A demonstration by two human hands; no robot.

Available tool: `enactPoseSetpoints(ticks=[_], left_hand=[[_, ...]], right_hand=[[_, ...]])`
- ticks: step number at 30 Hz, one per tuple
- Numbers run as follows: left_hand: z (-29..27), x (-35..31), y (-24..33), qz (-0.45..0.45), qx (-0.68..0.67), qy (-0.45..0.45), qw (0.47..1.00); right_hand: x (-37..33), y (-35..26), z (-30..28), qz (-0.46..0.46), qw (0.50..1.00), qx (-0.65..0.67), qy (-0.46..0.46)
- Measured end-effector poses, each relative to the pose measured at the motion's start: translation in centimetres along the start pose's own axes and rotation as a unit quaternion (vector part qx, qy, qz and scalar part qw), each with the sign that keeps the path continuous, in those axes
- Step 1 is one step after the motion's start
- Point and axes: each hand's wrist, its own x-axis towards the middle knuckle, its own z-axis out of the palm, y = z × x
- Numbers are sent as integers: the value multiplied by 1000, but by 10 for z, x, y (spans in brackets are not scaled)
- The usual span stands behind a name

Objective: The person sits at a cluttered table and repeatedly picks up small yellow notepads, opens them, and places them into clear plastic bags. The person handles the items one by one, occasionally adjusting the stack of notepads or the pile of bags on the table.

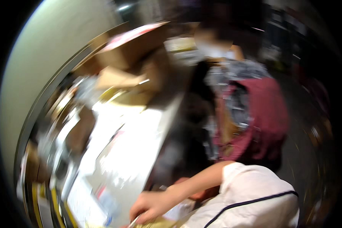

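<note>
The person's right arm is coming out of a white sleeve (250, 190) with a dark stripe, the elbow pointing outward and the forearm (195, 181) slanting down to the left across the near table edge. The right hand (150, 205) is curling inward near the lower edge of the view, thumb and fingers closing on what appears to be a thin pale item (133, 222); blur is hiding its kind. That item is sitting at the fingertips, just beside a yellowish surface (155, 224) under the hand.

Farther along the pale table (131, 161), a cardboard box (127, 51) with red and white on top is standing tilted among other cartons; its contents are not showing. An open carton flap (117, 78) is lying just in front of it. Right of the table, a maroon bag (268, 114) is gaping, with crumpled grey plastic (240, 106) showing in its opening.
</note>
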Motion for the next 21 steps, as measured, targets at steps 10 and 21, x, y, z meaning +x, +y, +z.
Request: enactPoseSetpoints(ticks=[10,21], left_hand=[[-1,-55,82,-25,-239,75,968],[3,-77,101,103,-137,187,967]], right_hand=[[15,-40,41,319,941,48,-102],[40,32,37,244,961,122,-51]])
